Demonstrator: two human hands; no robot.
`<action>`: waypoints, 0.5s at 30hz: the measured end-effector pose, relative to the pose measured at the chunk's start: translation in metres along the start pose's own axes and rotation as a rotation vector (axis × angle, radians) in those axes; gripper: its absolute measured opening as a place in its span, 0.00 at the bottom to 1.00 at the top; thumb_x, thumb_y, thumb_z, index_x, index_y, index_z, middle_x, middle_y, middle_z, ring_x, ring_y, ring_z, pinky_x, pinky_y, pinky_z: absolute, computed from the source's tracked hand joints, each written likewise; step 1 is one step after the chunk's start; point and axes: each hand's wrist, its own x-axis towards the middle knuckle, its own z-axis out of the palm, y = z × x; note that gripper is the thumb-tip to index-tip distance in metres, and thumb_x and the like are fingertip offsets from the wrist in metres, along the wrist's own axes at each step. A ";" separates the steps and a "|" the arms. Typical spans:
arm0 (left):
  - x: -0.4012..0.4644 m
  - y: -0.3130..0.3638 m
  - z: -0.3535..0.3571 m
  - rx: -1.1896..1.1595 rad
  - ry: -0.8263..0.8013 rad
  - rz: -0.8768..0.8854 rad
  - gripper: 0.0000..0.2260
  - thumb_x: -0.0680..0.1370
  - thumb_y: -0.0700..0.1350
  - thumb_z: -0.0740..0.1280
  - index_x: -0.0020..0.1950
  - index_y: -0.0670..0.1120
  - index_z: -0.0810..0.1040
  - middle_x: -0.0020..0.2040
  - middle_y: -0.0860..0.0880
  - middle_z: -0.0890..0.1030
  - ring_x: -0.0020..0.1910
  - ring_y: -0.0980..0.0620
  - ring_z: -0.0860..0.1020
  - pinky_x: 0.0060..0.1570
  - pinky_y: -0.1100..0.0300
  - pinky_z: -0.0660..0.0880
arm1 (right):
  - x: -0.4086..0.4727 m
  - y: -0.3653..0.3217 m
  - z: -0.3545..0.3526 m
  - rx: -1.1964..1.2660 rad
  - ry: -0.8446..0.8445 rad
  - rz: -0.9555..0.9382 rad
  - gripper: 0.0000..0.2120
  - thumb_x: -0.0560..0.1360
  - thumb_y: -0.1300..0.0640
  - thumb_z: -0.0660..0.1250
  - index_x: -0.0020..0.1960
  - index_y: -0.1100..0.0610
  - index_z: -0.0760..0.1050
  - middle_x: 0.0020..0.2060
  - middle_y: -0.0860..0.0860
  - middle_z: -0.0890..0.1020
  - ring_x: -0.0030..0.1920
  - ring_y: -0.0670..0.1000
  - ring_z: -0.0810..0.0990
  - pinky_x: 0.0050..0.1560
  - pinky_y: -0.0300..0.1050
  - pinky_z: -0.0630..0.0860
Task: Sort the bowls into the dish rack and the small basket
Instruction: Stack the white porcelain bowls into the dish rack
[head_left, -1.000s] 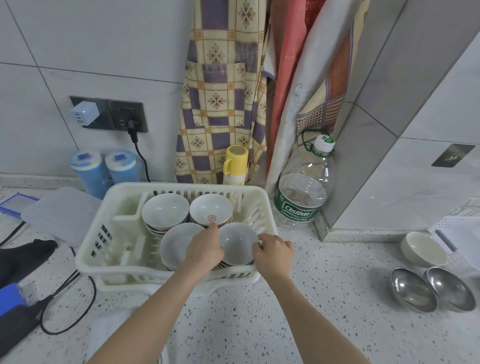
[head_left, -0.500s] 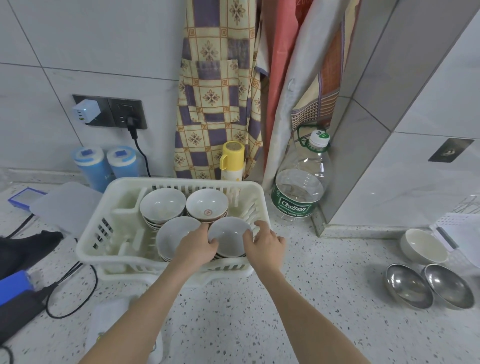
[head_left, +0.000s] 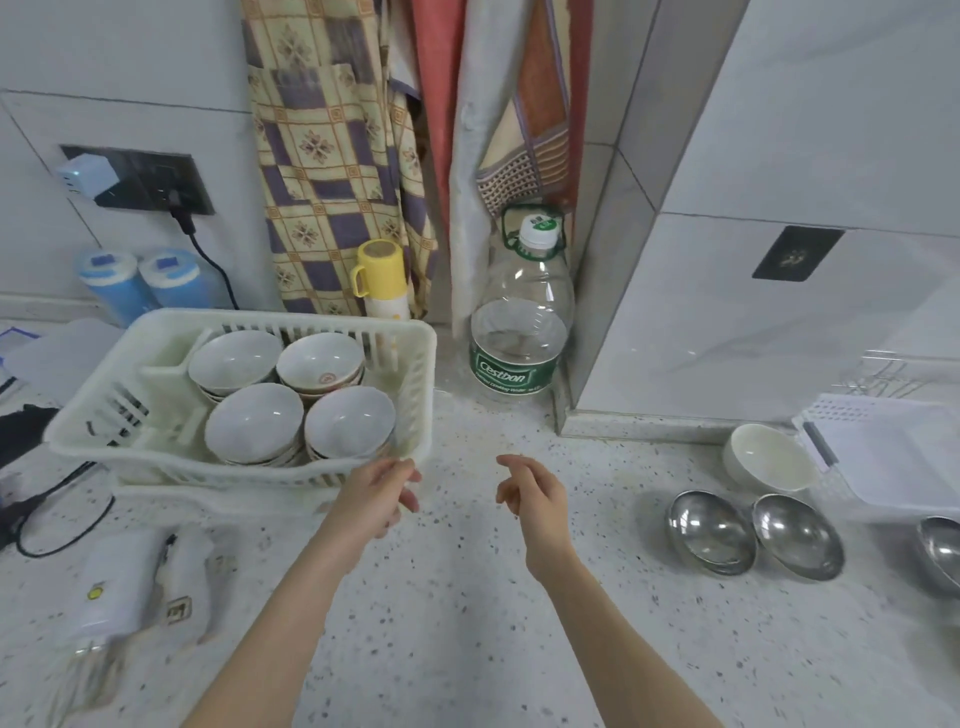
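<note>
Across the lower half of the frame spreads a speckled white countertop, and both bare forearms reach up over it from the bottom edge. In the left centre sits the white plastic dish rack, slotted along its walls, holding four stacks of grey-white bowls set two by two; the back right stack shows a red mark inside its top bowl. In the upper centre hang patterned cloths, and below them, right of the rack, stands a large clear water bottle with a green label.

At the right edge lies a white basket, partly cut off. Just left of it stands a white ceramic bowl, and below that, side by side, lie two steel bowls, with a third cut off at the frame's edge.

The left hand hangs just in front of the rack's near right corner, fingers loosely curled and holding nothing. The right hand hovers near it over bare counter, fingers likewise relaxed and empty. A small yellow-capped bottle stands behind the rack.
</note>
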 end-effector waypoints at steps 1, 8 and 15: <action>-0.005 -0.003 0.015 -0.020 -0.002 -0.028 0.10 0.81 0.47 0.62 0.47 0.43 0.79 0.27 0.51 0.80 0.20 0.56 0.65 0.21 0.66 0.58 | -0.001 0.001 -0.016 -0.011 0.006 0.017 0.10 0.80 0.59 0.61 0.50 0.56 0.81 0.26 0.48 0.77 0.26 0.42 0.72 0.34 0.35 0.69; -0.037 -0.024 0.110 -0.022 -0.117 -0.171 0.10 0.81 0.47 0.62 0.50 0.42 0.79 0.29 0.51 0.81 0.22 0.56 0.69 0.21 0.65 0.61 | -0.017 0.009 -0.109 -0.032 0.144 0.103 0.09 0.79 0.58 0.62 0.48 0.55 0.82 0.25 0.47 0.75 0.26 0.42 0.70 0.39 0.39 0.68; -0.059 -0.033 0.166 0.104 -0.310 -0.176 0.09 0.80 0.45 0.62 0.52 0.43 0.80 0.35 0.49 0.82 0.26 0.55 0.70 0.25 0.65 0.63 | -0.038 0.021 -0.149 0.075 0.370 0.111 0.10 0.79 0.59 0.62 0.46 0.56 0.82 0.27 0.50 0.76 0.27 0.44 0.69 0.38 0.39 0.68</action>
